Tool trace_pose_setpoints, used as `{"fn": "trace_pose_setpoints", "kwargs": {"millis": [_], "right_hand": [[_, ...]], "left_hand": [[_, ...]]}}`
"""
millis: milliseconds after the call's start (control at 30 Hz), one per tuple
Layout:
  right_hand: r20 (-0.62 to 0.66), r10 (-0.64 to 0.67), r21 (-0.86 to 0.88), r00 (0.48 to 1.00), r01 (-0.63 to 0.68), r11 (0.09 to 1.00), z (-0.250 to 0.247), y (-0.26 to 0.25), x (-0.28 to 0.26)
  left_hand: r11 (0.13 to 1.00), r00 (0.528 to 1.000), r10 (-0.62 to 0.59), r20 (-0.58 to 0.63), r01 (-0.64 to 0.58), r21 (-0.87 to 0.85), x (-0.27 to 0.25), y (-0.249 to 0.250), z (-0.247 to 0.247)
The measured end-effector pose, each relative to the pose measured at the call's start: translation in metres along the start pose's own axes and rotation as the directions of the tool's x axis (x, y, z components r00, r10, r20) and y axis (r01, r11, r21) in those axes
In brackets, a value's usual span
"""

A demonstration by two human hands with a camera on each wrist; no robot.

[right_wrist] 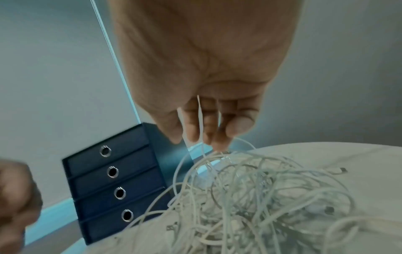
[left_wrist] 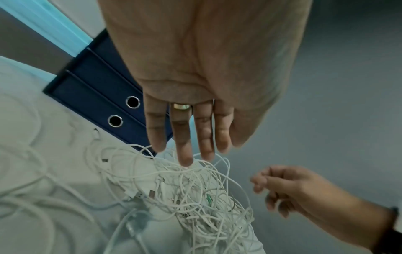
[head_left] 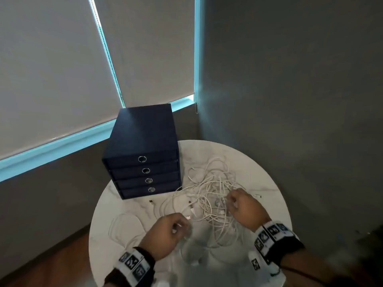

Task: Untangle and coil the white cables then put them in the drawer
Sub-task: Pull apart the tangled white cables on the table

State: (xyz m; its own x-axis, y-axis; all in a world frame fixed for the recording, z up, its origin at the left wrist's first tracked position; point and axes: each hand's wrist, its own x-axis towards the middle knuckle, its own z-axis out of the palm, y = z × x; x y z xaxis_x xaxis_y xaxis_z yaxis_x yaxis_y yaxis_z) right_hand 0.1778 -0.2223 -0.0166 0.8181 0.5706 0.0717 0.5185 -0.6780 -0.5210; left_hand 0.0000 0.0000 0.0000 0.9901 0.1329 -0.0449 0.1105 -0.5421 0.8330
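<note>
Both hands are working low over the round white surface [head_left: 259, 162], and the task is sitting at its first step: untangling. Nearest the camera, the left hand [head_left: 165, 235] is hovering with its fingers [left_wrist: 185, 137] nearly straight and spread in its own wrist view, tips just brushing the top of the white cables [head_left: 211, 195]; the head view is suggesting a curl round one strand, so whether it is really gripping anything cannot be told. Across from it, the right hand [head_left: 244, 210] is pinching a few thin strands between thumb and fingertips [right_wrist: 217, 137] and seems to be lifting them off the heap. Beyond and between the hands, the cables are lying in one loose knot with several plugs poking out, and a looser loop is trailing on the near side of the left hand. Further out from the left hand, the dark blue drawer unit [head_left: 143, 141] is standing with all four drawers closed. Judging from this, the next move is calling for one free plug end to be found and one cable drawn clear while the other hand is steadying the pile.
</note>
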Motion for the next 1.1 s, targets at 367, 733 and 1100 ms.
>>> {"fn": "trace_pose_setpoints", "kwargs": {"millis": [367,733,1100], "right_hand": [[0.250,0.106,-0.115,0.962,-0.079,0.990,-0.024,-0.025,0.050],[-0.120,-0.235,0.557,0.964,0.262,0.788,-0.159,-0.139,0.094],[-0.095,-0.076,0.942,0.993,0.114,0.314,-0.181,-0.205,0.088]], "left_hand": [[0.996,0.983,0.091,-0.161,-0.089,0.020,0.055,0.027,0.001],[0.979,0.951,0.163,-0.262,-0.188,-0.074,0.108,0.066,-0.033],[0.892,0.965,0.212,-0.157,-0.256,-0.373,0.108,0.104,-0.015]]}}
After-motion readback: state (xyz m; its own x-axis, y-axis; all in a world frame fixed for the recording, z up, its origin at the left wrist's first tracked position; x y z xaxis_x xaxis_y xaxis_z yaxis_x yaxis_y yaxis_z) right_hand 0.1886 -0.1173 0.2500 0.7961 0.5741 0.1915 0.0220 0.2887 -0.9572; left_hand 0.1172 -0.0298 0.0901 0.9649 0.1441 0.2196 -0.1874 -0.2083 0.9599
